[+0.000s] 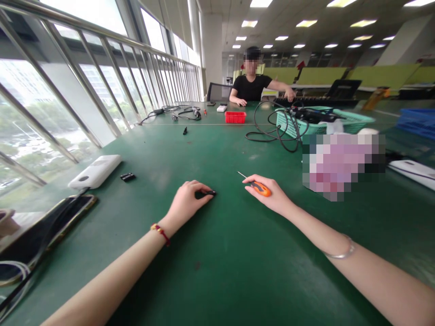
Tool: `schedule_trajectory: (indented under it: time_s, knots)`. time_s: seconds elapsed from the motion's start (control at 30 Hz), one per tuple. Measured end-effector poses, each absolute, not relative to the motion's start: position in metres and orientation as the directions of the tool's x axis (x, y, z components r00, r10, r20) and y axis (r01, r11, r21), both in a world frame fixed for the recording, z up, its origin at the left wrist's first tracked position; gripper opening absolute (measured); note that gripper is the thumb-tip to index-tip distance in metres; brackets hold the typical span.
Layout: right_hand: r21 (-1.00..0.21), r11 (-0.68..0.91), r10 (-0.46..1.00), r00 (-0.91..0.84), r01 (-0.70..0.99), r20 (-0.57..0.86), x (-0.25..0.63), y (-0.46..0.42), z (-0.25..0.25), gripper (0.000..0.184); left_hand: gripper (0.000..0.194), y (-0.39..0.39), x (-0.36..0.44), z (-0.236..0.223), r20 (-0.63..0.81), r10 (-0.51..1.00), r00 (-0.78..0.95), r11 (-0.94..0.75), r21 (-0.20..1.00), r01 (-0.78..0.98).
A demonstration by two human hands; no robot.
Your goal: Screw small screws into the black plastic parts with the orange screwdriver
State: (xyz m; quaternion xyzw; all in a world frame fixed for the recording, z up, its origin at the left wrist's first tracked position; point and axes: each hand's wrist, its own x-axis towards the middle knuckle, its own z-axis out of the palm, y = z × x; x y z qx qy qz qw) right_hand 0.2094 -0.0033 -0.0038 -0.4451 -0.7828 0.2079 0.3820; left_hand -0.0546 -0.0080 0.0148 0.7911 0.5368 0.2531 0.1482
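I pinch a small black part [211,193] at the bench [217,280] in my left hand [185,199], my right hand [277,194] gripping an orange screwdriver [262,189] apart from it, seemingly readying, which calls for careful tip alignment.

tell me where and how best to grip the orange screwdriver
Probably by the thick orange-and-grey handle, coming from the right and near side, as the right hand does: the thin metal shaft points forward and to the left, so that approach stays clear of it.
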Motion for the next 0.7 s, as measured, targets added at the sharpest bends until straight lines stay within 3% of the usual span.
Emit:
schedule_trajectory:
  time_s: [0.07,0.17,0.4,0.53,0.7]
  knots:
    - [-0.714,0.467,0.882,-0.214,0.521,0.420,0.209,-0.004,-0.002,0.017,0.017,-0.004,-0.021,0.009,0.251,0.860,0.445,-0.507,0.524,0.684]
    - [-0.766,0.448,0.882,-0.086,0.461,0.464,0.209,-0.004,-0.001,0.017,0.013,0.003,0.005,0.005,0.273,0.800,0.534,-0.584,0.558,0.590]
    - [-0.824,0.465,0.833,0.155,0.324,0.531,0.203,0.001,0.038,0.015,0.026,0.000,0.002,0.007,0.294,0.821,0.489,-0.551,0.630,0.547]
    - [-0.778,0.579,0.775,0.134,0.243,0.618,0.193,-0.004,0.075,0.022,0.013,-0.002,0.002,0.007,0.302,0.828,0.473,-0.544,0.636,0.547]
    - [-0.728,0.616,0.763,0.003,0.301,0.647,0.183,-0.016,0.081,0.022,0.009,-0.004,0.004,0.007,0.308,0.826,0.473,-0.557,0.571,0.603]
